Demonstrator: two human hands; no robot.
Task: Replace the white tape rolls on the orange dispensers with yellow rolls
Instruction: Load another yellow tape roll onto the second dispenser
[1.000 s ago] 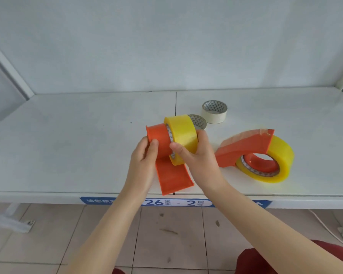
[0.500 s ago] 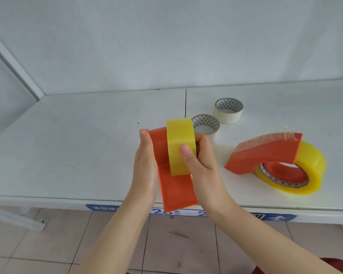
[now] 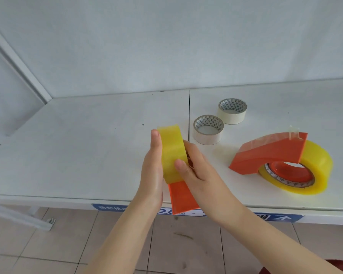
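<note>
at table [image 3: 87, 155] edge, yellow roll [image 3: 172, 151] between flat left grip [image 3: 152, 171] and clamped right grip [image 3: 198, 175]; white rolls [image 3: 206, 138] beyond

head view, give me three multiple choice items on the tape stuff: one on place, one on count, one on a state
1. The white rolls are: A on the table; B on dispensers; C on the floor
2. Yellow rolls in view: A one; B two; C three
3. The right hand: A hangs idle; B grips the held yellow roll; C lies flat on the table

A: both stand on the table beyond the hands.
B: one is held, and one sits on the lying dispenser.
B: its thumb is on the roll's face and its fingers are behind it.
</note>
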